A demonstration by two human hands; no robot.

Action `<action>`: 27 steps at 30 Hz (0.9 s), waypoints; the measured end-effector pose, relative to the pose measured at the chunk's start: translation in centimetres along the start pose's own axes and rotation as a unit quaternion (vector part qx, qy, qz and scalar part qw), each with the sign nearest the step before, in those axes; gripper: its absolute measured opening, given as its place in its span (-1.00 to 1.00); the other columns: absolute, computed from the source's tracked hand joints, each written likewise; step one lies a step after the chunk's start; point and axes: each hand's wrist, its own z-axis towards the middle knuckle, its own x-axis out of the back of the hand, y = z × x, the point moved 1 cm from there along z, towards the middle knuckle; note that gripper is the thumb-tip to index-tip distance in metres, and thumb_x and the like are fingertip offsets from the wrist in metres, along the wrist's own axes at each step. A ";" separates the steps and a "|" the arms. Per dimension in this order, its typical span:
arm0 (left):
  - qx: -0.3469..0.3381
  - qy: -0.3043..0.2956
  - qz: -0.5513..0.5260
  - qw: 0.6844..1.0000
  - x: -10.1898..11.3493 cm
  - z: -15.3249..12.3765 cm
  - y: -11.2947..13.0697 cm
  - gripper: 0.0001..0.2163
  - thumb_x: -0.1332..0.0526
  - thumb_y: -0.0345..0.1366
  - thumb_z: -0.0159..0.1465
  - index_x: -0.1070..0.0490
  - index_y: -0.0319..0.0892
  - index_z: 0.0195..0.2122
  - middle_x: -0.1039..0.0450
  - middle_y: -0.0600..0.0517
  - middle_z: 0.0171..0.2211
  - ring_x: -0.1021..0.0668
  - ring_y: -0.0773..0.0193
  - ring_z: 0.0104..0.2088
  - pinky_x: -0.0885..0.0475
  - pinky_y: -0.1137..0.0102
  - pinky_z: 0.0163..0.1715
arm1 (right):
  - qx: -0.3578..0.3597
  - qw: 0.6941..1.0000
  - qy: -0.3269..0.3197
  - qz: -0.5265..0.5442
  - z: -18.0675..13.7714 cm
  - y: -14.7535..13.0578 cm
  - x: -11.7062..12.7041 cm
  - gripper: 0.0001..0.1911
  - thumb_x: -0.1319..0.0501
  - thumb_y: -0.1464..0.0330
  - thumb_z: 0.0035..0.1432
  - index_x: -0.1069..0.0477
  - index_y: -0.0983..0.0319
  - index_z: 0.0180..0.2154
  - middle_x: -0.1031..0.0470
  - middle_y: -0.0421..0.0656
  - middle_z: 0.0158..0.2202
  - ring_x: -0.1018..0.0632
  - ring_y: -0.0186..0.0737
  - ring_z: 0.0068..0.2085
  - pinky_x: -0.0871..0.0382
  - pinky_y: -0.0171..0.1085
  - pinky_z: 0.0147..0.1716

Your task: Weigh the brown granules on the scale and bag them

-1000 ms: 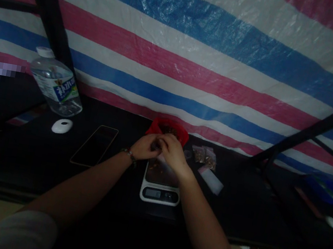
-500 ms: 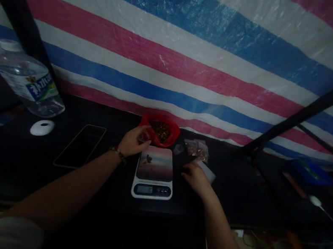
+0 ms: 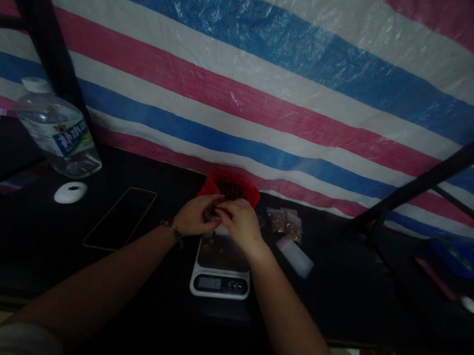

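My left hand (image 3: pixel 194 214) is closed around a small clear plastic cup (image 3: pixel 211 214), mostly hidden by fingers. Against the cup's rim, the fingers of my right hand (image 3: pixel 242 222) are pinched together; what they hold, if anything, is hidden. Both hands are over the far edge of a white digital kitchen scale (image 3: pixel 224 261), where a few small tan pieces lie on the plate. Its display is too blurred to read. Just behind the hands sits an open red bag (image 3: pixel 252 194) of dark brown bits.
Small filled zip bags (image 3: pixel 288 222) and a flat whitish packet (image 3: pixel 295 256) lie right of the scale. Left are a phone (image 3: pixel 122 218), a white oval object (image 3: pixel 70 192) and a large water bottle (image 3: pixel 61 134). A striped tarp (image 3: pixel 249 106) hangs behind, between black frame bars.
My right hand has moved left, from beside the whitish packet to the cup in my left hand. The left hand stays near the red bag. The view has shifted slightly.
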 end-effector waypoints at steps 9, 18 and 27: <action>0.117 0.093 0.039 0.988 -0.4 0.5 -1.6 -0.58 -0.19 -0.23 0.15 -0.27 -0.18 0.05 -0.49 -0.04 -0.20 -0.55 0.19 -0.21 -0.45 0.28 -0.15 | 0.050 0.992 -0.101 0.058 -2.3 0.5 -0.5 -0.91 -0.24 0.38 0.10 -0.51 0.20 -0.31 -0.48 -0.15 -0.28 -0.46 -0.27 -0.19 -0.32 -0.28 -0.15; 0.136 0.092 0.044 0.985 -0.5 0.7 -1.6 -0.59 -0.20 -0.24 0.15 -0.28 -0.18 0.03 -0.50 -0.03 -0.20 -0.55 0.20 -0.22 -0.46 0.31 -0.16 | 0.087 0.969 -0.230 0.012 -2.5 -0.7 -2.4 -0.90 -0.28 0.44 0.04 -0.52 0.22 -0.32 -0.47 -0.16 -0.29 -0.47 -0.27 -0.18 -0.29 -0.31 -0.10; 0.134 0.080 0.044 0.987 -0.7 0.8 -1.5 -0.63 -0.18 -0.22 0.17 -0.30 -0.18 0.01 -0.49 -0.03 -0.23 -0.55 0.20 -0.27 -0.46 0.29 -0.20 | 0.042 0.969 -0.242 0.033 -3.2 0.6 -0.3 -0.87 -0.24 0.35 0.10 -0.52 0.21 -0.28 -0.48 -0.15 -0.30 -0.48 -0.27 -0.23 -0.31 -0.31 -0.18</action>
